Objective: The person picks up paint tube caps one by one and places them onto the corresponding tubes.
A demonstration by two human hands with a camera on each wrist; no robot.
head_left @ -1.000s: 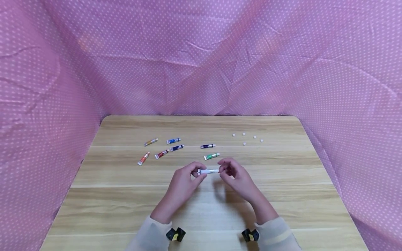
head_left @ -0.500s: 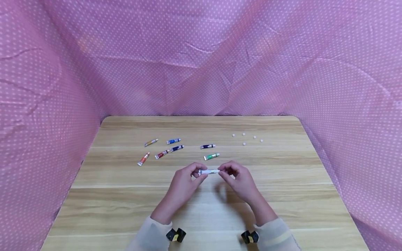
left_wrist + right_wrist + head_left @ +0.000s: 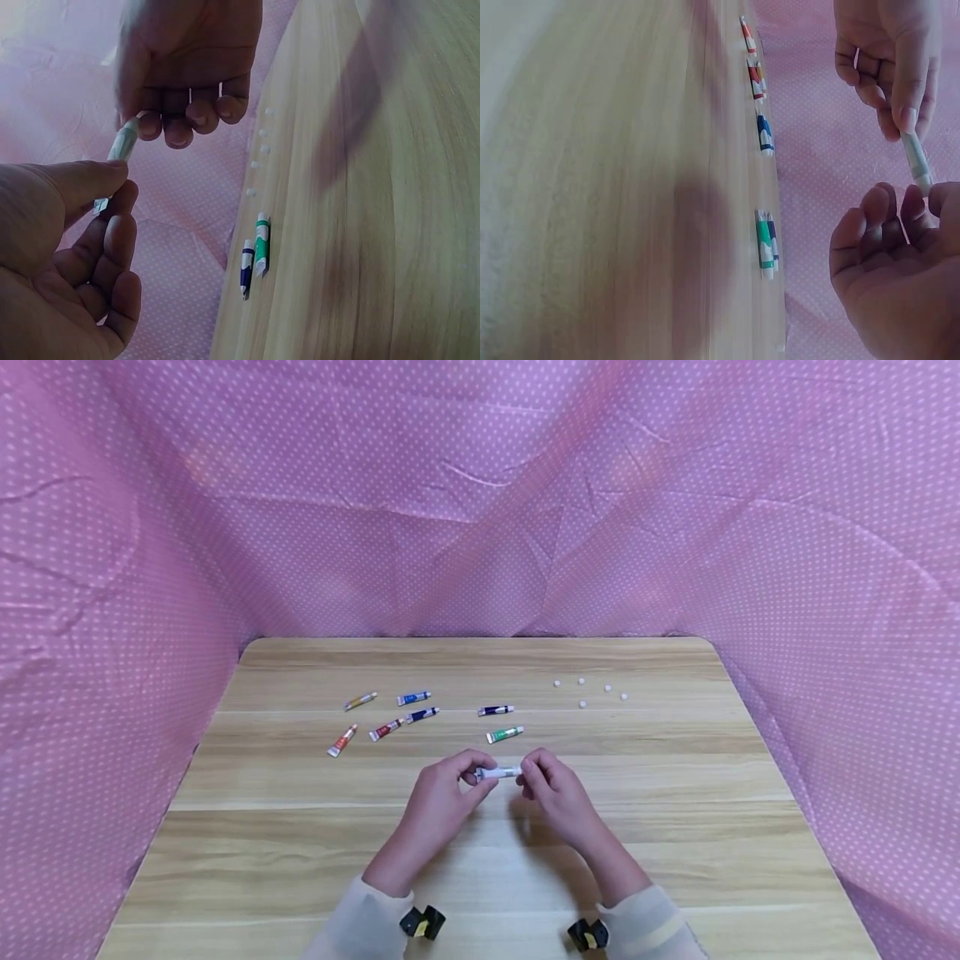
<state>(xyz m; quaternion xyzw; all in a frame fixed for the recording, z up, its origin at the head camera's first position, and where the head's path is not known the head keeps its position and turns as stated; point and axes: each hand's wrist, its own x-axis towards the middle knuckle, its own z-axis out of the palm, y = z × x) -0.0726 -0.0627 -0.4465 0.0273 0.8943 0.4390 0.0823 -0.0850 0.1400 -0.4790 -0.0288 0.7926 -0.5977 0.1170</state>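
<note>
A: Both hands work above the near-mid wooden desk (image 3: 675,827). Left hand (image 3: 442,797) pinches the crimped end of a small white paint tube (image 3: 497,772); right hand (image 3: 558,793) has fingertips curled on its cap end.

B: Risk? Squeeze too hard and paint could spurt. Cap could drop, roll twd the tiny white caps (image 3: 588,690) at the far right edge.

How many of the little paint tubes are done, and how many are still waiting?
Five white caps lie loose on the table, so five look opened. The left hand pinches a white tube while the right hand pinches its other end. Six coloured tubes lie beyond; whether any still has its cap is too small to tell.
</note>
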